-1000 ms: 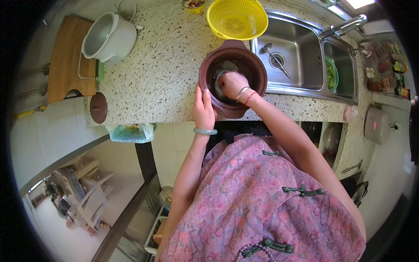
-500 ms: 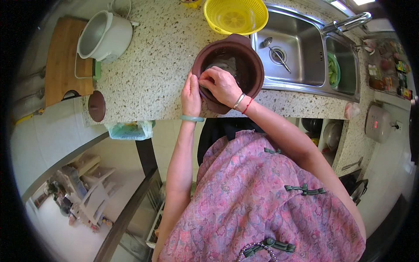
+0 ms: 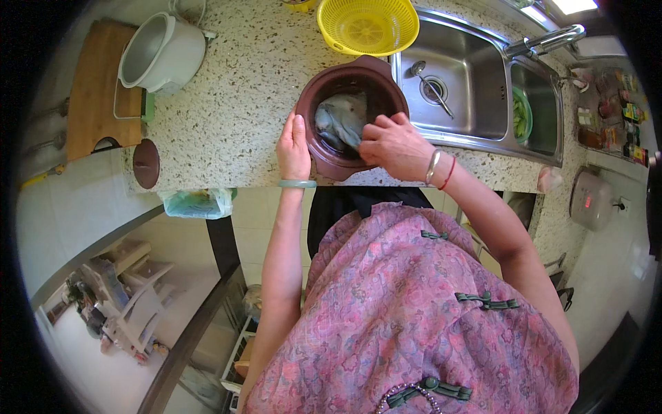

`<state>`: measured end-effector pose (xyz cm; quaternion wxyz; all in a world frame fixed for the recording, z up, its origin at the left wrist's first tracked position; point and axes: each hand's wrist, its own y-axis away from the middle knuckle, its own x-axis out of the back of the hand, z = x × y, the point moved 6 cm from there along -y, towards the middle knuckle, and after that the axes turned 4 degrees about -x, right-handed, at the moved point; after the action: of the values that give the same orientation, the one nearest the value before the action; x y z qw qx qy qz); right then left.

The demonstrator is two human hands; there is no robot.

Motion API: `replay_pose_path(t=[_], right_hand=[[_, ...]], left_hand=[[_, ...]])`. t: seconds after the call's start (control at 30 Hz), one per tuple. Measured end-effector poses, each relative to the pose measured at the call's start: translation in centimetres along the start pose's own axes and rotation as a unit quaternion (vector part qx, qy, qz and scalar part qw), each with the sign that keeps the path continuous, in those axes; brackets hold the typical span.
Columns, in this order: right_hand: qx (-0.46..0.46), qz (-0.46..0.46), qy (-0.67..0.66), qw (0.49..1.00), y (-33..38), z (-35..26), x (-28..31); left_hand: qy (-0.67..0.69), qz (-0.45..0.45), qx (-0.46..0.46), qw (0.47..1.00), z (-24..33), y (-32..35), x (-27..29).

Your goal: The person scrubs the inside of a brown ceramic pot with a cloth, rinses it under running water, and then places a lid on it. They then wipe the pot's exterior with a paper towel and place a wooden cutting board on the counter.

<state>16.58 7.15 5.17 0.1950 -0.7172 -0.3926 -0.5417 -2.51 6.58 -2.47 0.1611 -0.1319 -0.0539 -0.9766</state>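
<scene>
A brown clay pot (image 3: 398,93) with two lug handles stands on the speckled counter in front of me. In it lies a limp, wrinkled grey cloth (image 3: 340,119), which looks wet. My left hand (image 3: 295,148) grips the pot's left rim, thumb up along the edge. My right hand (image 3: 396,146) is over the pot's right inner side, fingers curled and closed on the cloth's near right edge; the fingertips are partly hidden.
A yellow colander (image 3: 367,27) sits behind the pot. To the right is a steel sink (image 3: 462,76) with a ladle (image 3: 431,86) and a green basket (image 3: 522,114). On the left are a white cooker pot (image 3: 162,55), a wooden board (image 3: 100,86) and a brown lid (image 3: 145,163).
My right hand has moved from the pot's left side to its right, uncovering the grey cloth, which now lies spread over the bottom. My left hand stays at the left rim.
</scene>
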Motion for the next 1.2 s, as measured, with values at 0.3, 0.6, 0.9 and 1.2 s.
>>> replay_pose_path(t=[0.3,0.6,0.9,1.2], right_hand=[[-0.121,0.071,0.11,0.984,-4.3,3.9,-0.4],[-0.101,-0.13,0.017,0.986,-7.8,3.0,-9.8],[-0.19,0.0,-0.317,0.929,-8.4,3.4,-8.1],[-0.209,0.125,-0.51,0.825,-8.1,2.0,-6.5]], left_hand=[[0.007,0.001,0.046,0.999,-0.1,2.6,0.4],[0.2,-0.064,0.224,0.952,1.0,5.8,-3.2],[0.104,0.023,0.091,0.99,-0.5,5.1,-2.6],[0.099,0.032,0.074,0.992,0.1,4.9,-2.3]])
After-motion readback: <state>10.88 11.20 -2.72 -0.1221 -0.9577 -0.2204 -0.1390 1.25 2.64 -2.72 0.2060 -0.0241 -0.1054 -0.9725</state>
